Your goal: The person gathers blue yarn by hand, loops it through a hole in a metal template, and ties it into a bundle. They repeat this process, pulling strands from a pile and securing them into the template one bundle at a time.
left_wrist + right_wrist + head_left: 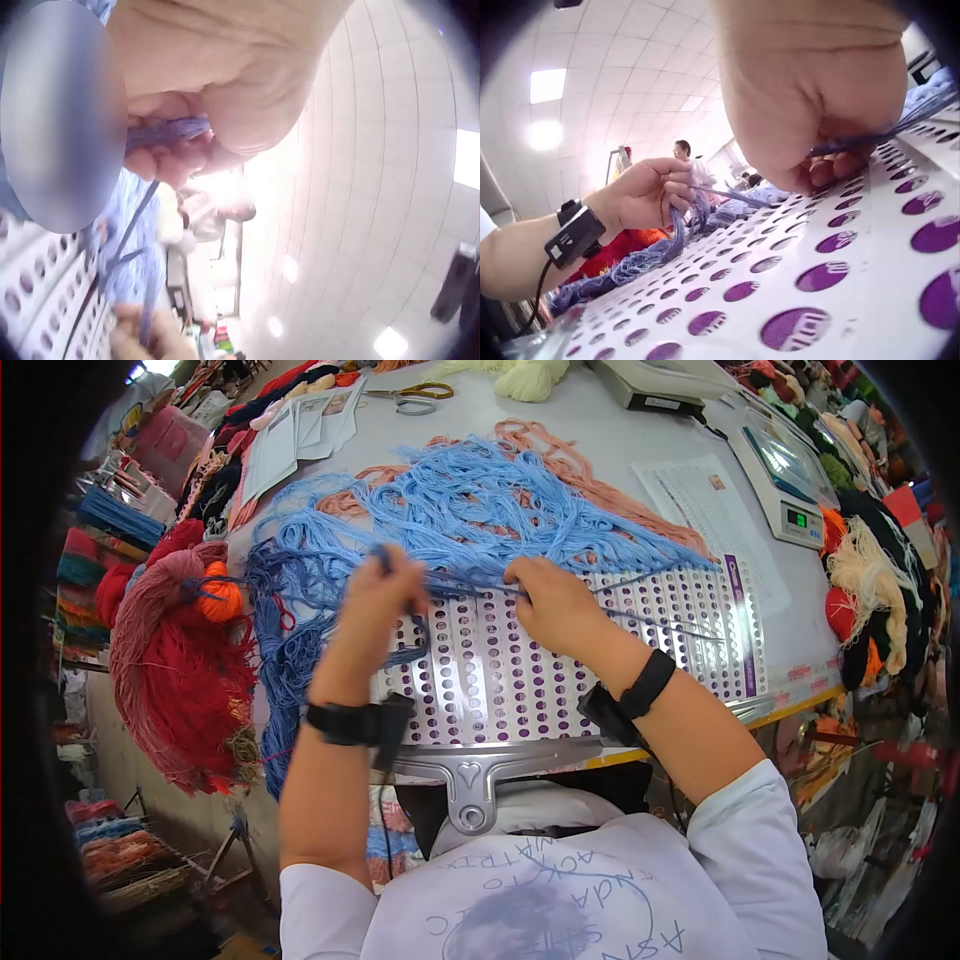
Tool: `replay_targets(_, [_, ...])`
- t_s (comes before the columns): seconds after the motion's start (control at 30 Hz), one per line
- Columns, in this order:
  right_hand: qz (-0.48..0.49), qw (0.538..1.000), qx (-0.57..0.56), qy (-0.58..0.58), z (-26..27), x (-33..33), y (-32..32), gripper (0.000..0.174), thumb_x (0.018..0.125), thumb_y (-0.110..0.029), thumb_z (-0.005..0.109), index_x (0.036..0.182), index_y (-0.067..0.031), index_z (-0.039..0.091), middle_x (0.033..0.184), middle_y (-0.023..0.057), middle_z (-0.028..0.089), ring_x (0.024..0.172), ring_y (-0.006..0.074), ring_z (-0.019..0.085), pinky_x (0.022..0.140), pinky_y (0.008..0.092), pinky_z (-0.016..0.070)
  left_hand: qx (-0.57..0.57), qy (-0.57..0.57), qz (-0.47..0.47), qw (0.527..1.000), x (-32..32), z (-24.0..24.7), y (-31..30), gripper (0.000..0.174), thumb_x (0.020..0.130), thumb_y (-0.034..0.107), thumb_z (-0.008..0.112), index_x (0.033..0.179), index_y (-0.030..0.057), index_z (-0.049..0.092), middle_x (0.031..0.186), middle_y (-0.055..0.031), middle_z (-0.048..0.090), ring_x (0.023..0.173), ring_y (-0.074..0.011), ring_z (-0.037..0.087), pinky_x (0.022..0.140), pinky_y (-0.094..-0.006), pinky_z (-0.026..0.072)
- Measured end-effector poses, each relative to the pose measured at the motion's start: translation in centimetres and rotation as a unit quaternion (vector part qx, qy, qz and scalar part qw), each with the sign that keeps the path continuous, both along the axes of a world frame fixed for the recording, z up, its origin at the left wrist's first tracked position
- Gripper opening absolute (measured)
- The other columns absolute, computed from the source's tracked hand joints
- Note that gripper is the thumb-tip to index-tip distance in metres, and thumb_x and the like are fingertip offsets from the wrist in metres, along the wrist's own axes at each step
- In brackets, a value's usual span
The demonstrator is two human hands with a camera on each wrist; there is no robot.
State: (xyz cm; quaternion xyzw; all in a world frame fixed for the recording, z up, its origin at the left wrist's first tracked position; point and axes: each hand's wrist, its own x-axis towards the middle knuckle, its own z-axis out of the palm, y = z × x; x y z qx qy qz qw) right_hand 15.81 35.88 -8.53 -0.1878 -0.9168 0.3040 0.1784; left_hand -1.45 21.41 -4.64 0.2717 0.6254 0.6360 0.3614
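Nearest you, a metal bar with a holed tab [470, 785] ran along the near edge of the perforated board [540, 690], the tab jutting past it toward your body. A yellow-trimmed table edge slanted away on the near right. Purple discs showed through the board's rows of holes.

Above the board, your left hand [380, 600] had its fingers curled around the dark blue yarn [292, 670], and your right hand [560, 610] pinched strands of it farther right, with strands stretched between the two. The rest of that yarn lay heaped at the board's left and drooped over the table's edge, beside hanging red yarn [190, 680].

Beyond your hands, light blue yarn [470, 500] overlapped salmon yarn [555, 450]. To the right, white tabletop ran between a printed sheet [690, 490] and a digital scale [797, 518] bearing something dark teal, too indistinct to name. Farthest lay scissors [415, 397], left, and pale yarn [530, 378], center.
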Motion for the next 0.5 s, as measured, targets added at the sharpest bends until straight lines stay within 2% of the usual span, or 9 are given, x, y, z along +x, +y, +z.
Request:
replay_targets(0.03, [0.005, 1.0, 0.021, -0.01, -0.3, -0.1, 0.0, 0.021, 0.076, -0.006, 0.056, 0.096, -0.0039, 0.05, 0.094, 0.0166, 0.056, 0.085, 0.0347, 0.057, 0.074, 0.0437, 0.0457, 0.0, 0.035, 0.027, 0.999, -2.7, 0.2, -1.3, 0.018, 0.086, 0.013, 0.057, 0.073, 0.0113, 0.044, 0.058, 0.0013, 0.044, 0.051, -0.0096, 0.043, 0.049, -0.0219, 0.0342])
replay_targets(0.13, [0.0, 1.0, -0.009, -0.015, 0.4, 0.0, -0.2, 0.022, 0.075, -0.006, 0.057, 0.097, -0.0037, 0.051, 0.091, 0.0152, 0.056, 0.084, 0.034, 0.057, 0.074, 0.0437, 0.0458, 0.029, -0.074, 0.106, 0.991, -12.1, 2.6, -5.9, 0.019, 0.085, 0.01, 0.054, 0.07, 0.0123, 0.043, 0.058, 0.0036, 0.036, 0.05, -0.0069, 0.036, 0.046, -0.0219, 0.03])
replay_targets(0.2, [-0.009, 1.0, -0.006, -0.013, 0.1, -0.1, -0.3, 0.023, 0.075, -0.006, 0.057, 0.097, -0.0038, 0.051, 0.091, 0.015, 0.056, 0.084, 0.0338, 0.057, 0.074, 0.0435, 0.0458, 0.022, -0.065, 0.237, 0.969, -15.3, 5.5, -6.7, 0.019, 0.085, 0.009, 0.053, 0.069, 0.0115, 0.043, 0.058, 0.004, 0.037, 0.047, -0.0082, 0.032, 0.043, -0.0218, 0.0284])
replay_targets(0.23, [-0.019, 1.0, -0.003, -0.012, 0.1, -0.3, -0.3, 0.023, 0.075, -0.006, 0.057, 0.098, -0.0039, 0.052, 0.09, 0.0148, 0.056, 0.083, 0.0336, 0.057, 0.074, 0.0432, 0.0458, 0.026, 0.018, 0.22, 0.975, -16.7, 6.5, -7.2, 0.007, 0.086, 0.008, 0.052, 0.081, 0.0083, 0.048, 0.066, 0.0011, 0.043, 0.053, -0.0092, 0.046, 0.045, -0.0218, 0.036])
replay_targets(0.3, [-0.02, 0.999, -0.027, -0.024, 0.6, -0.2, -0.4, 0.022, 0.076, -0.007, 0.057, 0.097, -0.0037, 0.053, 0.089, 0.0143, 0.056, 0.082, 0.0327, 0.057, 0.073, 0.0424, 0.046, -0.031, 0.151, 0.335, 0.93, -16.6, 7.8, -6.2, 0.014, 0.086, 0.008, 0.051, 0.099, 0.0031, 0.049, 0.083, -0.0049, 0.051, 0.072, -0.0161, 0.061, 0.052, -0.0234, 0.0458])
replay_targets(0.33, [-0.024, 0.998, -0.052, -0.041, 1.0, -0.1, -0.5, 0.021, 0.076, -0.007, 0.057, 0.097, -0.0036, 0.054, 0.088, 0.0138, 0.057, 0.082, 0.0317, 0.057, 0.073, 0.0417, 0.0461, -0.028, 0.153, 0.336, 0.929, -15.2, 8.0, -5.5, 0.014, 0.086, 0.008, 0.051, 0.099, 0.0031, 0.049, 0.083, -0.0049, 0.051, 0.072, -0.0161, 0.061, 0.052, -0.0234, 0.0458])
replay_targets(0.4, [-0.034, 0.994, -0.097, -0.036, 1.7, 0.0, -0.6, 0.02, 0.077, -0.009, 0.058, 0.097, -0.0031, 0.057, 0.086, 0.0121, 0.057, 0.08, 0.0278, 0.058, 0.071, 0.0389, 0.0467, -0.05, 0.149, 0.223, 0.962, -11.6, 7.8, -4.1, 0.023, 0.088, 0.012, 0.051, 0.109, 0.0017, 0.05, 0.105, -0.0088, 0.055, 0.098, -0.0245, 0.061, 0.074, -0.0331, 0.0499])
replay_targets(0.43, [-0.044, 0.988, -0.144, -0.033, 2.2, 0.0, -0.8, 0.02, 0.079, -0.01, 0.059, 0.097, -0.0027, 0.059, 0.084, 0.0104, 0.058, 0.078, 0.0239, 0.06, 0.069, 0.0362, 0.0473, 0.005, 0.05, 0.128, 0.99, -8.9, 7.7, -3.7, 0.029, 0.089, 0.016, 0.05, 0.114, 0.0009, 0.049, 0.114, -0.0102, 0.054, 0.104, -0.0258, 0.058, 0.079, -0.0361, 0.0486])
replay_targets(0.5, [-0.035, 0.974, -0.224, 0.007, 5.1, 0.2, -2.3, 0.018, 0.08, -0.011, 0.06, 0.096, -0.0017, 0.061, 0.081, 0.0084, 0.059, 0.074, 0.0189, 0.059, 0.066, 0.0323, 0.0473, 0.069, -0.133, -0.029, 0.988, -3.1, 7.0, -3.3, 0.04, 0.091, 0.023, 0.047, 0.123, -0.0004, 0.047, 0.127, -0.012, 0.05, 0.115, -0.0277, 0.051, 0.088, -0.0405, 0.0454])
